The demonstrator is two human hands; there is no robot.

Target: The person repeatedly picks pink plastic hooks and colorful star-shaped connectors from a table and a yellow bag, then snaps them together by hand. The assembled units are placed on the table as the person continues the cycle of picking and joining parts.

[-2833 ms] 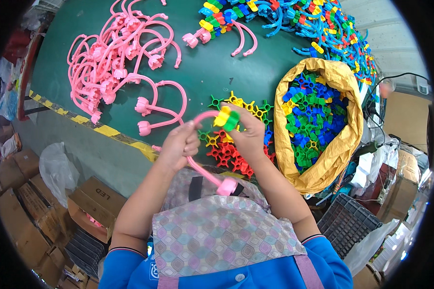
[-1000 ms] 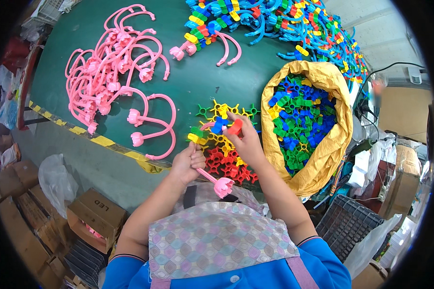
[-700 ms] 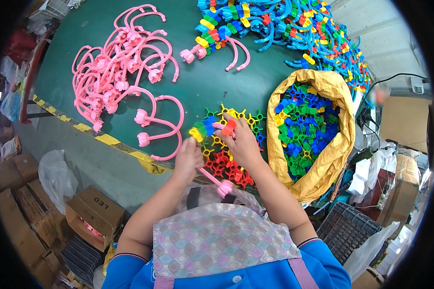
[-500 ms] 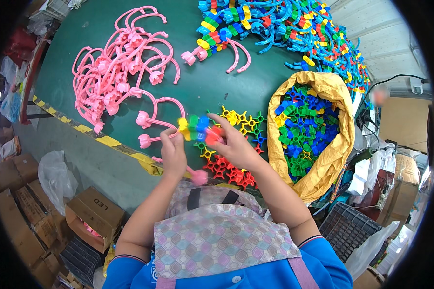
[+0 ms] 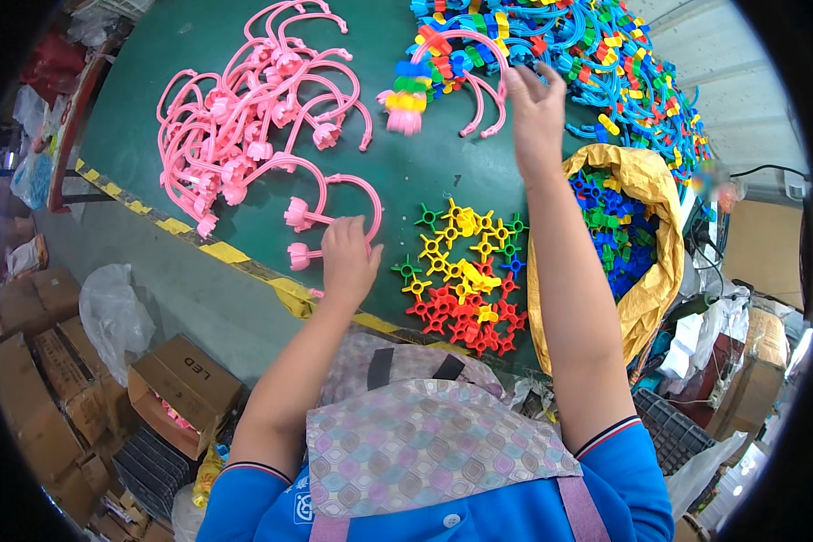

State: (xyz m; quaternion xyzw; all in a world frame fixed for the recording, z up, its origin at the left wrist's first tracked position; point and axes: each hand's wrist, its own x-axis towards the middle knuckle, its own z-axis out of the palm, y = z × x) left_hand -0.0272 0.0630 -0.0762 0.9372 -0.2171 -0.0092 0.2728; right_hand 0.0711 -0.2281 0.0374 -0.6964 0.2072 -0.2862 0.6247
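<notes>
My left hand point(image 5: 350, 262) is closed over a pink curved tube point(image 5: 370, 194) with a flower-shaped end, at the near edge of the pink heap. My right hand point(image 5: 537, 113) reaches far across the table, fingers apart, beside a pink curved tube point(image 5: 465, 36) strung with red, blue, green and yellow pieces. That strung tube lies at the edge of the pile of blue tubes point(image 5: 515, 27); its flower end point(image 5: 404, 119) points toward me. Between my arms lie loose star-shaped plastic connectors point(image 5: 465, 307) in red, yellow, green and blue.
The green table point(image 5: 406, 172) also carries a heap of pink tubes point(image 5: 244, 117). At right stands a yellow sack point(image 5: 551, 298) of blue and green connectors. Yellow-black tape point(image 5: 226, 251) marks the table's near left edge; cardboard boxes point(image 5: 185, 379) stand below it.
The strung pink tube has gone from between my hands to the far pile with my right hand. My left hand has moved slightly up and right onto another pink tube.
</notes>
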